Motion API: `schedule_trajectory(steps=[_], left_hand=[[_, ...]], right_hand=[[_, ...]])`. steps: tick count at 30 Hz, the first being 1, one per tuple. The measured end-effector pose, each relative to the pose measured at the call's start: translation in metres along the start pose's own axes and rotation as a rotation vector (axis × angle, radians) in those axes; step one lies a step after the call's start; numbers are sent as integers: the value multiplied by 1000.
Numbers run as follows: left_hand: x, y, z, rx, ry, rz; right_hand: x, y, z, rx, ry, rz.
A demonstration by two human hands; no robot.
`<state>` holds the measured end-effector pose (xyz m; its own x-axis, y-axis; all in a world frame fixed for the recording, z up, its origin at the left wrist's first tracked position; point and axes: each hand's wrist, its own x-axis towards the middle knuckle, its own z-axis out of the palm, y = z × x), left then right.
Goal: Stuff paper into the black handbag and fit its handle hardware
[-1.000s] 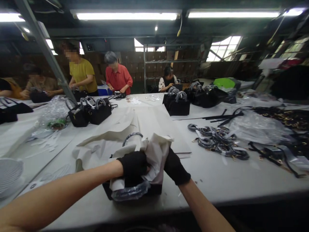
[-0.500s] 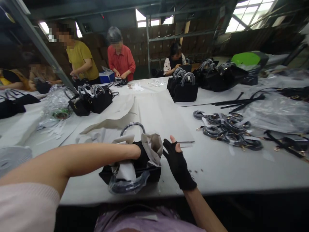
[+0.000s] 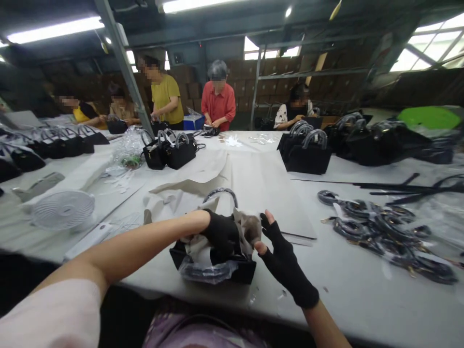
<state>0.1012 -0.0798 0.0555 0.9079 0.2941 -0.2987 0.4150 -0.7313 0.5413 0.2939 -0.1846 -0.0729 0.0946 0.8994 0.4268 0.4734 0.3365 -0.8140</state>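
A small black handbag (image 3: pixel 243 272) stands on the white table (image 3: pixel 348 290) right in front of me, its handles wrapped in clear plastic. Crumpled beige paper (image 3: pixel 197 247) sticks out of its open top. My left hand (image 3: pixel 222 233), in a black fingerless glove, presses down on the paper inside the bag. My right hand (image 3: pixel 281 251), gloved the same way, touches the paper's right edge with thumb and fingertip, the other fingers spread.
Sheets of beige paper (image 3: pixel 250 181) lie behind the bag. Plastic-wrapped straps (image 3: pixel 377 224) are heaped at the right. Groups of black handbags (image 3: pixel 308 154) stand further back. A white fan (image 3: pixel 61 209) lies at left. Several people work at the far side.
My left hand has pushed the paper deeper into the bag. My right hand let go, lifted open, and now touches the paper's right edge again. My head has turned slightly left.
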Motion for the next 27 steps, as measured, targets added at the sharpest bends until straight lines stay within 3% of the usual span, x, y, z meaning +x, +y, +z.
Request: schedule_trajectory(steps=[1,2,4,6,8,12,16,20,23,27], left_hand=[[-22,-1,-10,-19,-20,21],[-45,-4,-18,-39,46,20],[-87,-16,-24,56,343,-61],[-112,-34,-15,170,479,-198],[-118,-49,5,205,443,-292],[-93,-54,42,240,428,-274],[-68,-39,52,318,389,-167],[-48,-40,55,305,289,-87],[-30,-54,61,283,240,-127],[-12,-70,68,204,223,-121]], right_hand=[[0,1,-2,-3,-3,-13],[0,2,-4,-10,1,-14],[5,1,-8,-49,23,27],[13,-6,-7,-115,25,92],[23,-20,-2,-150,-7,102],[33,-59,21,-171,-222,-63],[32,-81,36,-283,-492,-168],[42,-68,45,-360,-688,-143],[58,-49,56,-398,-778,-171],[82,-29,69,-421,-949,-103]])
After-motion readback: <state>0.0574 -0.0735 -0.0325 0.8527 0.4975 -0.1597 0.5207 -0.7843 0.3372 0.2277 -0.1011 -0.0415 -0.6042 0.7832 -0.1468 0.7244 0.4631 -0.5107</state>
